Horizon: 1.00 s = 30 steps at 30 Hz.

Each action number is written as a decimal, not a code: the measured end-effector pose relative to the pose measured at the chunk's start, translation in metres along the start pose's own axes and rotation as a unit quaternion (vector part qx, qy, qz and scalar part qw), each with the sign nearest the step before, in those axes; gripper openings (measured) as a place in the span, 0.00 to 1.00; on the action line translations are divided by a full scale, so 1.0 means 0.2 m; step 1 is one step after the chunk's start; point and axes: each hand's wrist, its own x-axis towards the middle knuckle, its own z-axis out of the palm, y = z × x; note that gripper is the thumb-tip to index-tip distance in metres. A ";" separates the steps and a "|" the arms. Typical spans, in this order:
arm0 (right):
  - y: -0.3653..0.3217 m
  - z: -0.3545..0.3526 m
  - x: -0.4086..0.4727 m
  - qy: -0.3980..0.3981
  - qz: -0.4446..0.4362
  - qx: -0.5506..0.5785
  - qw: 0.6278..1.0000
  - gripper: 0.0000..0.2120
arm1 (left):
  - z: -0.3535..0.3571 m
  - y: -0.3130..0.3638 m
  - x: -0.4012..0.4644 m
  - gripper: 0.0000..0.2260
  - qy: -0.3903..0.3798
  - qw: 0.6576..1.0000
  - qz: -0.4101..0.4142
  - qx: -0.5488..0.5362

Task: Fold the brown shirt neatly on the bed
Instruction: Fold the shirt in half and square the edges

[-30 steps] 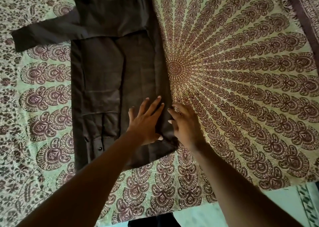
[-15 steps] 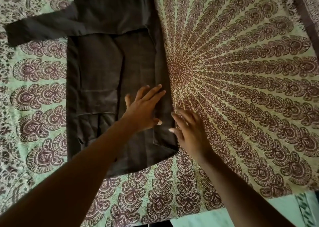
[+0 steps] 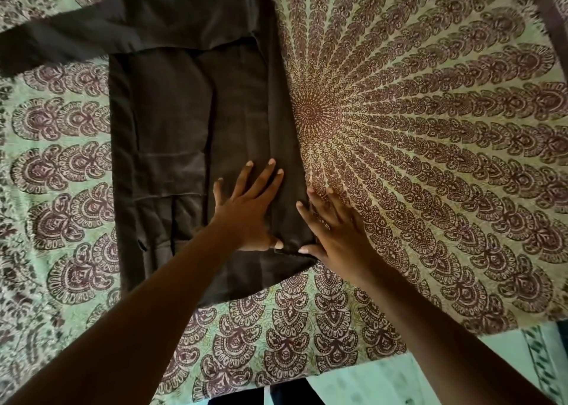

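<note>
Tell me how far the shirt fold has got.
Done: the dark brown cotton shirt has its right side folded inward. In hand: the left hand presses flat on that fold; the right hand lies at its edge on the patterned mandala bedsheet. Left: the outstretched long sleeve, then folding lengthwise.

The brown shirt (image 3: 184, 103) ran off the top edge of the frame, its collar and upper body out of sight, while one sleeve (image 3: 55, 41) was cut by the left edge. The left hand (image 3: 249, 211) and forearm covered part of the shirt's lower right portion and hem, and the right hand (image 3: 335, 235) hid the bed (image 3: 430, 158) cover just beside the shirt's folded edge. A dark shape (image 3: 285, 394) at the bottom edge, below the bed, was too cropped to identify.
</note>
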 end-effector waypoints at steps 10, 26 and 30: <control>-0.07 -0.10 0.04 0.056 0.031 0.083 0.994 0.30 | -0.07 -0.02 -0.02 0.60 -0.021 0.998 0.024 -0.047; -0.46 -0.48 1.14 0.246 0.091 0.231 0.937 0.15 | -0.58 -0.88 0.09 0.20 0.289 0.888 -0.167 -0.316; -0.59 -0.58 1.52 0.235 0.086 0.230 0.941 0.16 | -0.69 -1.20 0.22 0.19 0.300 0.867 -0.224 -0.329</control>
